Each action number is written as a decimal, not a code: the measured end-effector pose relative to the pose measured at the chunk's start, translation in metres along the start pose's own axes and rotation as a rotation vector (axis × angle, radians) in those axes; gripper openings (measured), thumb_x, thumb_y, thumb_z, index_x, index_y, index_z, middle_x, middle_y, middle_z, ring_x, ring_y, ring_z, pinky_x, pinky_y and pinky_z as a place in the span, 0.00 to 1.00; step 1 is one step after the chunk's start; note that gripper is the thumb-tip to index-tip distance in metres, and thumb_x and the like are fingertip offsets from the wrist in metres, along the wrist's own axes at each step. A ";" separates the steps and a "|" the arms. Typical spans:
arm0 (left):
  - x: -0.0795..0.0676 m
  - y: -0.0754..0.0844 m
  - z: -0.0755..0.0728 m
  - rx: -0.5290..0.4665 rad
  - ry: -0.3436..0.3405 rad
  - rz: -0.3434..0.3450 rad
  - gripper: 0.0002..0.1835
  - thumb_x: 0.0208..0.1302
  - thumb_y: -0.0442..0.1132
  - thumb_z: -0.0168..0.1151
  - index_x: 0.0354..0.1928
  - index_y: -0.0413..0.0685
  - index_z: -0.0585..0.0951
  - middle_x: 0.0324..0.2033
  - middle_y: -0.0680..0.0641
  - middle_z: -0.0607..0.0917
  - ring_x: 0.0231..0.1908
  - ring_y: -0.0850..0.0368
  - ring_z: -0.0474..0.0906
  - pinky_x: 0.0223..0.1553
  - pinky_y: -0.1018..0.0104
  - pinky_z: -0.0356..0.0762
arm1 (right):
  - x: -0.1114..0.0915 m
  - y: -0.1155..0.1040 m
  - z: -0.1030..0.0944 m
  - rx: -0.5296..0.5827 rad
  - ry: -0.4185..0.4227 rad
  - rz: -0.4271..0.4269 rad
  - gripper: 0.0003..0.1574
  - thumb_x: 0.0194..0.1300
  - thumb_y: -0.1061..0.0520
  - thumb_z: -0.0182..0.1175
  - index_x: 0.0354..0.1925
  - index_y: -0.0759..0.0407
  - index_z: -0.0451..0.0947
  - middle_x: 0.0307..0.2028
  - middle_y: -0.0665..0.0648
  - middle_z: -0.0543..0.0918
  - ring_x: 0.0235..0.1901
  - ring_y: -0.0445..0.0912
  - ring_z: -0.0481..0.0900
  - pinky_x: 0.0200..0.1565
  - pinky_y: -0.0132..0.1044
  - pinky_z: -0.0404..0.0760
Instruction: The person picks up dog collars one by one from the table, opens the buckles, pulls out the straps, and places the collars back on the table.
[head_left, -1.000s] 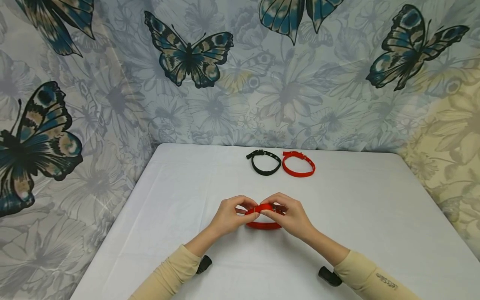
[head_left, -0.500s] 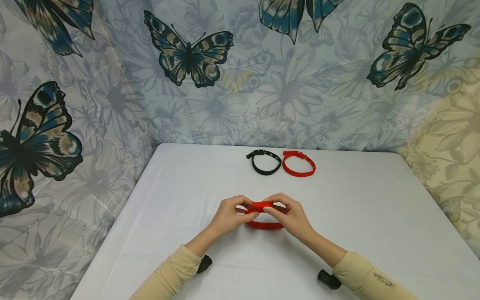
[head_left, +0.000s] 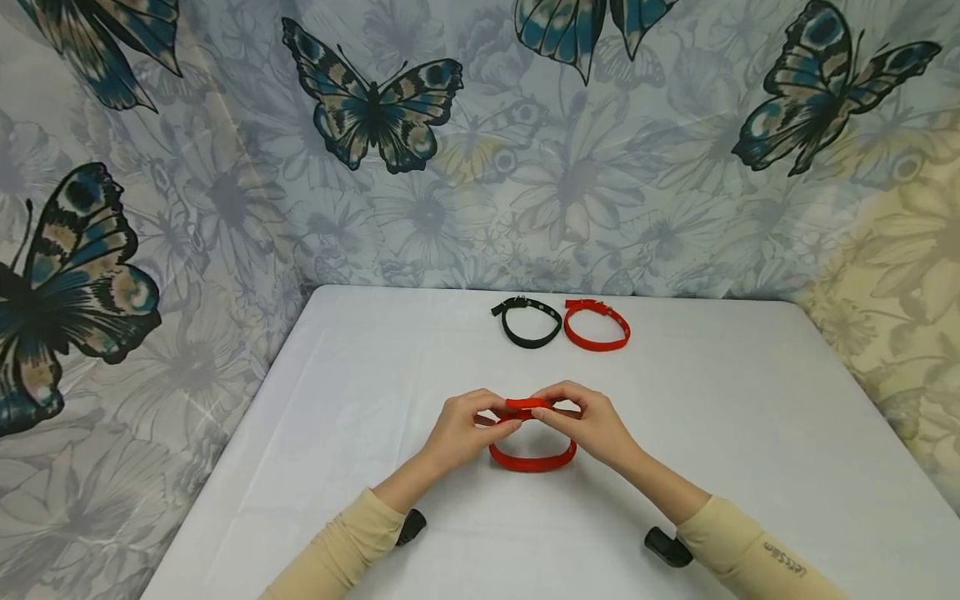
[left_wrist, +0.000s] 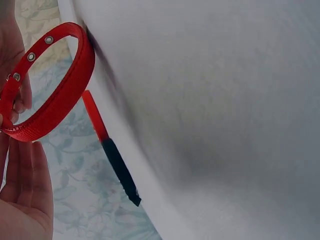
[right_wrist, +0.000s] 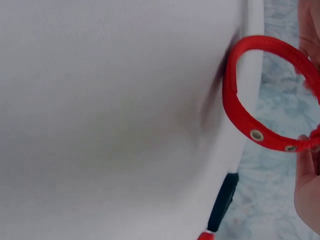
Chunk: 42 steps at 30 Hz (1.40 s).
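Note:
Between both hands hangs a red collar, a looped strap with metal eyelets that show in both wrist views. My left hand pinches its upper left part between thumb and fingers. On the other side, my right hand pinches the upper right part, close to the strap's end. Fingers cover most of the buckle area. In the left wrist view the collar forms an oval loop beside the fingers. The right wrist view shows the loop of the collar with eyelets along its lower side.
At the back of the white table lie a black collar and a second red collar, side by side, both buckled into loops. A butterfly-patterned cloth hangs behind the table. Dark wrist devices sit under the sleeves.
The right hand has shifted slightly right and up along the strap's end. The collar's lower loop now hangs wider and a little lower. The left hand has barely moved.

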<state>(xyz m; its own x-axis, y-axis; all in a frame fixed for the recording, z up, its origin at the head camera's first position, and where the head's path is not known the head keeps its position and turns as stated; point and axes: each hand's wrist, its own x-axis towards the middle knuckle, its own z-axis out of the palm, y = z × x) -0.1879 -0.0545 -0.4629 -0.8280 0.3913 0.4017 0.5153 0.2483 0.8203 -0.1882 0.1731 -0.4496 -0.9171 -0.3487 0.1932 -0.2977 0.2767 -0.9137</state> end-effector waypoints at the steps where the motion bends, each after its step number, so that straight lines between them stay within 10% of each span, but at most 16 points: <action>1: 0.000 0.000 -0.001 0.002 -0.001 0.000 0.05 0.59 0.38 0.71 0.36 0.47 0.86 0.34 0.52 0.86 0.37 0.58 0.82 0.36 0.71 0.82 | 0.000 0.000 -0.002 -0.014 0.000 0.009 0.11 0.62 0.56 0.68 0.45 0.55 0.83 0.42 0.52 0.84 0.44 0.47 0.80 0.46 0.37 0.83; 14: 0.000 0.002 -0.001 -0.025 -0.004 -0.054 0.08 0.59 0.37 0.71 0.40 0.47 0.87 0.36 0.52 0.87 0.38 0.55 0.83 0.36 0.69 0.83 | 0.003 -0.004 -0.009 -0.070 0.002 0.186 0.15 0.63 0.47 0.67 0.46 0.52 0.84 0.38 0.52 0.85 0.41 0.51 0.78 0.46 0.42 0.80; 27: -0.001 0.001 -0.001 -0.035 0.012 -0.081 0.08 0.60 0.37 0.70 0.42 0.48 0.87 0.35 0.54 0.86 0.38 0.63 0.81 0.34 0.69 0.83 | 0.005 -0.005 -0.004 0.296 0.052 0.460 0.25 0.65 0.47 0.64 0.53 0.63 0.80 0.42 0.54 0.86 0.45 0.47 0.81 0.52 0.40 0.78; 42: -0.004 -0.001 -0.004 -0.049 0.021 -0.180 0.06 0.60 0.39 0.71 0.39 0.53 0.88 0.33 0.59 0.87 0.35 0.64 0.82 0.33 0.67 0.83 | 0.008 -0.003 0.000 0.530 0.036 0.546 0.13 0.68 0.52 0.62 0.46 0.57 0.84 0.38 0.50 0.87 0.42 0.42 0.82 0.49 0.35 0.81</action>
<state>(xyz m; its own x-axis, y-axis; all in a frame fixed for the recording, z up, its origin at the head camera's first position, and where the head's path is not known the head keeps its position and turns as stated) -0.1867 -0.0601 -0.4635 -0.9106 0.3258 0.2545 0.3474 0.2692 0.8982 -0.1949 0.1689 -0.4455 -0.9082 -0.2539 -0.3327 0.3600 -0.0687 -0.9304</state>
